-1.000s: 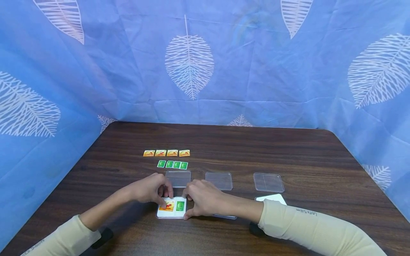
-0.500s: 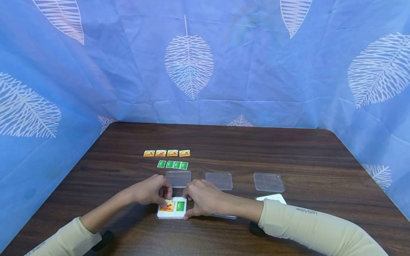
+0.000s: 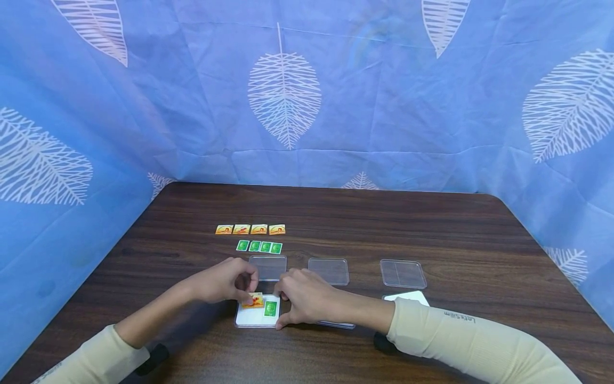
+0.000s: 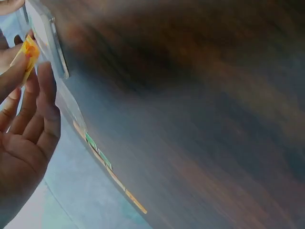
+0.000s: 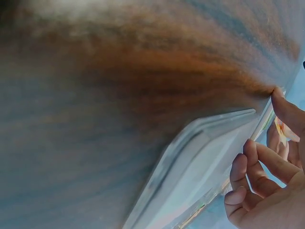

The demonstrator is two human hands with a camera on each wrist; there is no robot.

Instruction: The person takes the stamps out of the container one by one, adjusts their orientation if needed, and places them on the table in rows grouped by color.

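My left hand (image 3: 223, 280) pinches a small orange picture stamp (image 3: 257, 300) between thumb and fingers. In the left wrist view the stamp (image 4: 31, 50) is tilted and off any surface. Under it lies a clear shallow case (image 3: 236, 324) with a white card (image 3: 250, 319) inside. A green picture stamp (image 3: 271, 309) lies on the card's right half. With thumb and fingers at its near and far corners, my right hand (image 3: 309, 296) holds the case's right edge. A second case (image 3: 337, 324) is mostly hidden behind the right hand; the right wrist view shows its white inside (image 5: 205, 167).
Several orange stamps (image 3: 259, 229) lie in a row, above a row of several green stamps (image 3: 260, 246). Three clear lids, left (image 3: 267, 266), middle (image 3: 331, 271) and right (image 3: 403, 273), lie behind the cases. Another white card (image 3: 408, 297) shows past the right sleeve (image 3: 455, 330).
The left hand has lifted the orange stamp from the left half of the white card, slightly up and away. The right hand has stayed at the case's edge.
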